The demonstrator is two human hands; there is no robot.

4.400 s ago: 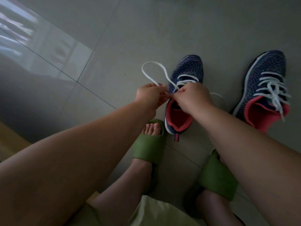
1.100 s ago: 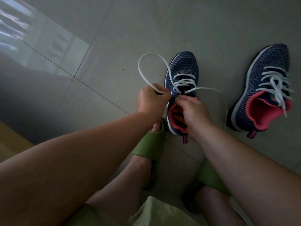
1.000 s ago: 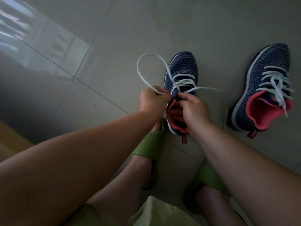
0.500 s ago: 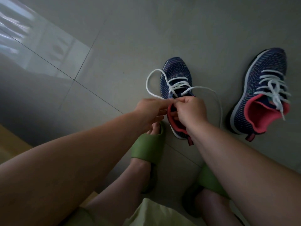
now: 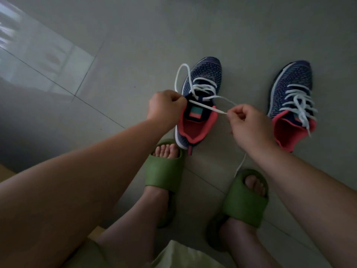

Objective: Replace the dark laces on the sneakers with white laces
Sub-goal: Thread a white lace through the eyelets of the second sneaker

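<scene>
Two navy knit sneakers with pink linings stand on the grey tiled floor. The nearer sneaker (image 5: 204, 74) is partly laced with a white lace (image 5: 204, 107). My left hand (image 5: 164, 107) grips the lace at the shoe's left top eyelet, a loop rising above it. My right hand (image 5: 249, 122) pinches the lace's other end, stretched taut across the tongue to the right of the shoe. The other sneaker (image 5: 291, 88) at the right carries a white lace, loosely threaded and untied.
My feet in green slides (image 5: 164, 171) (image 5: 245, 204) rest just in front of the sneakers. A lace tail (image 5: 240, 165) hangs down from my right hand to the floor. Bright window reflection lies on the tiles at the upper left.
My hands, close together over the shoe's opening before, have moved apart. The right hand has drawn the lace end out to the right, uncovering the tongue and its label.
</scene>
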